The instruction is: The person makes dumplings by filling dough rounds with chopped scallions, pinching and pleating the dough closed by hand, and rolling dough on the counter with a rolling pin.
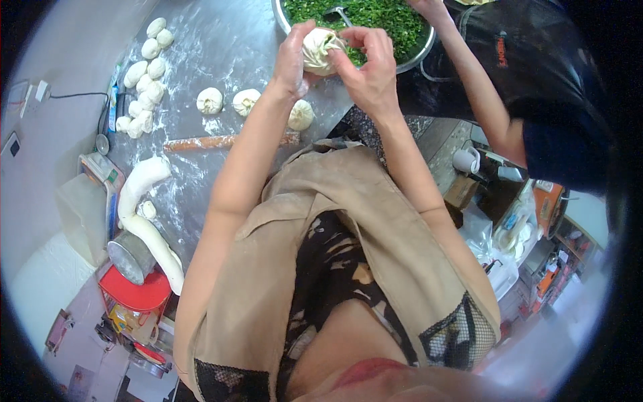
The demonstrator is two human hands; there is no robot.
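A pleated, half-gathered bun (315,55) rests in my left hand (289,65), whose fingers curl round its side. Green filling shows through the opening at its top. With thumb and fingertips, my right hand (372,68) pinches the dough edge on the bun's right. Just behind both hands stands a large metal bowl (278,15) of chopped green filling (396,32), a metal spoon (339,13) stuck in it. Three shaped buns (209,101) sit in a row on the floured table, the rightmost close to my left forearm. A wooden rolling pin (201,143) lies partly behind that forearm.
Several dough pieces (154,90) lie at the far left of the table (194,60). A long dough rope (149,233) curves along the left edge, by a metal container (129,258) and a red stool (134,288). Another person's arm (479,74) reaches to the bowl's right rim.
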